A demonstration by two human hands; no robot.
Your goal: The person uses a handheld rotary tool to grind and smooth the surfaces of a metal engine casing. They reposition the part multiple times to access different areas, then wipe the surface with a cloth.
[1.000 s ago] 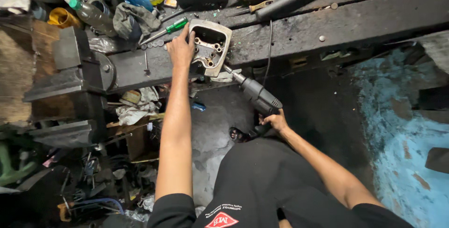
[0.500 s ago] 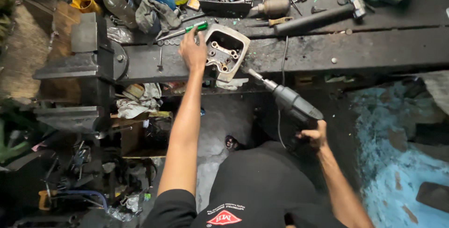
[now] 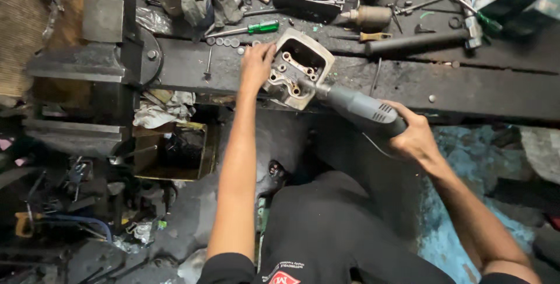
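The left hand (image 3: 256, 65) presses flat on the pale grey cast-metal engine part with its rectangular opening (image 3: 298, 68), its grip spread over the casting's near left corner, pinning it at the front edge of the dark, grimy wooden desk (image 3: 496, 86). The right hand (image 3: 415, 138) has its grip wrapped tight round the rear of the grey, cylindrical electric die grinder (image 3: 361, 109), whose nose meets the casting just ahead of that grip. To my eye, good work here means holding the casting down firmly, fingers clear of the bit, and feeding the tool lightly. A green-handled screwdriver (image 3: 256, 27) lies just beyond the left grip.
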